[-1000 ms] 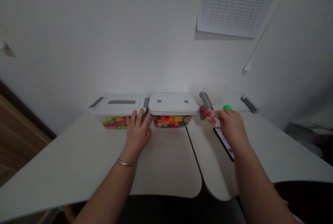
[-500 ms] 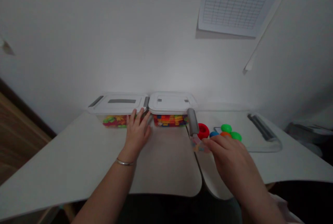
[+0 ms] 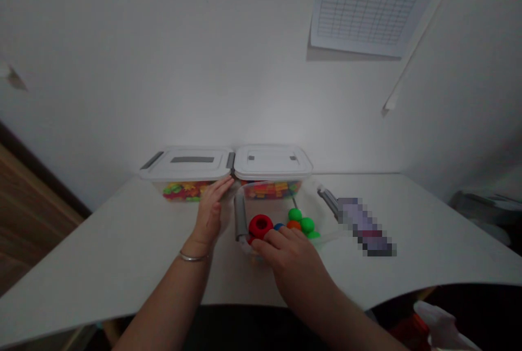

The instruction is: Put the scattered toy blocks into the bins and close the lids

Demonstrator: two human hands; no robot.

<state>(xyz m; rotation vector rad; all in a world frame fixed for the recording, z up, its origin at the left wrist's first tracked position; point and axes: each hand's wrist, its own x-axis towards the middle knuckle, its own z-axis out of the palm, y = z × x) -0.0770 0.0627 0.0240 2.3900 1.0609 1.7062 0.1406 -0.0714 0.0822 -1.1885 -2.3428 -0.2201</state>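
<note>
My right hand (image 3: 291, 256) grips the near rim of an open clear plastic box (image 3: 281, 219) with grey handles. Inside it lie a red ring (image 3: 260, 225), green balls (image 3: 300, 219), an orange piece and a blue piece. My left hand (image 3: 211, 212) stands on its edge beside the box's left end, fingers stretched out towards the lidded boxes. It holds nothing.
Two lidded clear boxes of coloured bricks, the left one (image 3: 185, 171) and the right one (image 3: 272, 169), stand against the wall. A blurred-out flat object (image 3: 367, 226) lies right of the open box. The white table (image 3: 122, 242) ends near me. A printed chart (image 3: 367, 3) hangs on the wall.
My right hand has dragged the open box from the right side leftward to the table's middle. My left hand has lifted off the left box and turned on edge.
</note>
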